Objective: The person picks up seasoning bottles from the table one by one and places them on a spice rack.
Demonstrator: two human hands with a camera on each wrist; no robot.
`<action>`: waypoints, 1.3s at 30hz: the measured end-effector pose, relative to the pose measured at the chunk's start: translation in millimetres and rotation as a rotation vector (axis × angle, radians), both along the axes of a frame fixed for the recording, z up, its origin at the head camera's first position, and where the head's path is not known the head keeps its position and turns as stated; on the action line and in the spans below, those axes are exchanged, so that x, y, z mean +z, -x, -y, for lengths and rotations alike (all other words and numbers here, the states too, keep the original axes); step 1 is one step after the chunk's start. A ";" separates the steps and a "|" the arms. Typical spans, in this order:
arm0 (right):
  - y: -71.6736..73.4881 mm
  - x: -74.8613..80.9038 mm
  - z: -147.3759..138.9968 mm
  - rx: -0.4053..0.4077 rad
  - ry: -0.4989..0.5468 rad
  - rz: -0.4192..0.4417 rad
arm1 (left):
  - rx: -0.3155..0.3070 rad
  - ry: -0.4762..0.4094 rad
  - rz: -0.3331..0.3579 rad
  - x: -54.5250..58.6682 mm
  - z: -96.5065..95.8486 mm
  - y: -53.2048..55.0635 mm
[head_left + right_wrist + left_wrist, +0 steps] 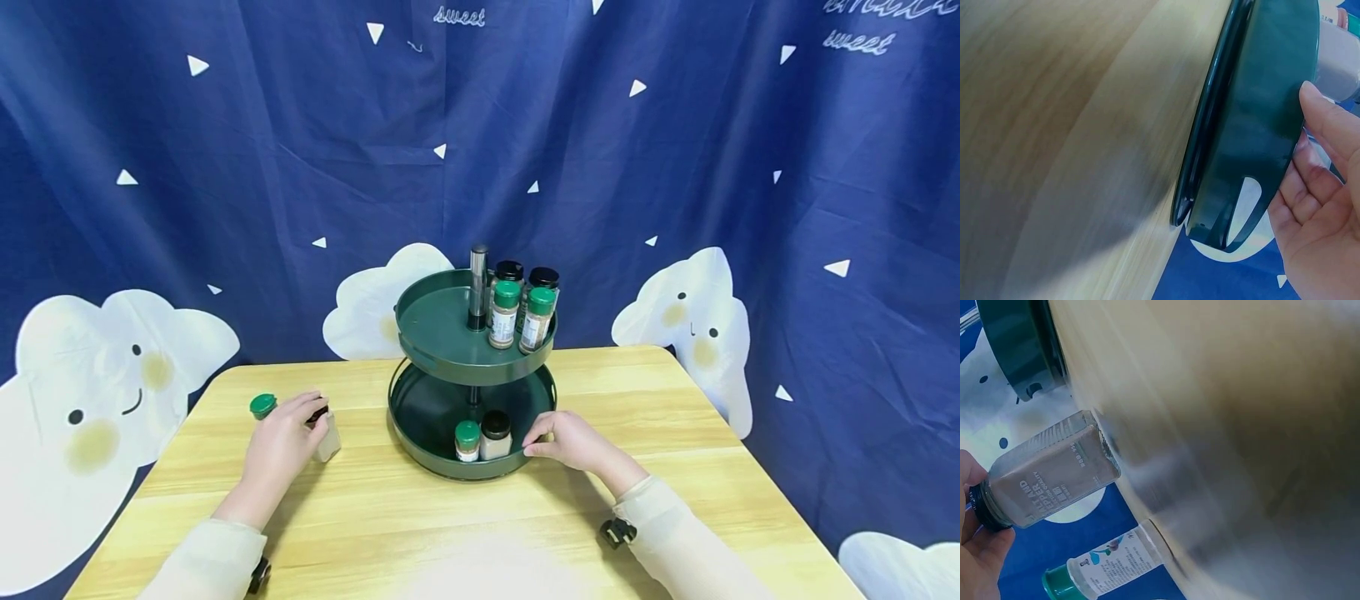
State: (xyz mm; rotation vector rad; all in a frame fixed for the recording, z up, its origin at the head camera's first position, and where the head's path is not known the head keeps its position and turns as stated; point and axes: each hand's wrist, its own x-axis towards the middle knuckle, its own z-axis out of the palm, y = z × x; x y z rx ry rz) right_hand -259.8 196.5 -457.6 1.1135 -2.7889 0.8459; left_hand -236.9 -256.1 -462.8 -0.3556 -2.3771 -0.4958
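Observation:
My left hand (279, 450) holds a square glass spice jar (328, 444) by its black cap, at the table's left. In the left wrist view the jar (1054, 469) shows brownish-grey powder and white lettering; whether its base touches the table I cannot tell. Beside it stands a green-capped spice bottle (1116, 565) with a white label. My right hand (573, 442) pinches the rim of the dark green two-tier turntable's lower tray (1254, 125), thumb inside and fingers outside. Within that tray, near this hand, are a black-capped jar (496, 442) and a green-capped bottle (467, 442).
The turntable's upper tray (480, 373) carries two green-capped bottles (503, 321) in front of two black-capped jars (543, 279), on its right side. A metal post (477, 287) rises through its middle. Behind the wooden table (360, 517) hangs a blue curtain (300, 167).

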 end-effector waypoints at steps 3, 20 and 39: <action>0.0 -0.1 0.1 0.000 -0.001 0.000 | -0.007 0.002 -0.006 0.3 -2.0 -1.5; 2.5 -1.7 -1.5 0.016 0.013 0.001 | -0.056 0.017 -0.085 13.4 -17.8 -8.7; 2.3 -1.0 -0.5 0.014 0.005 0.009 | -0.151 0.044 -0.170 25.7 -28.4 -16.1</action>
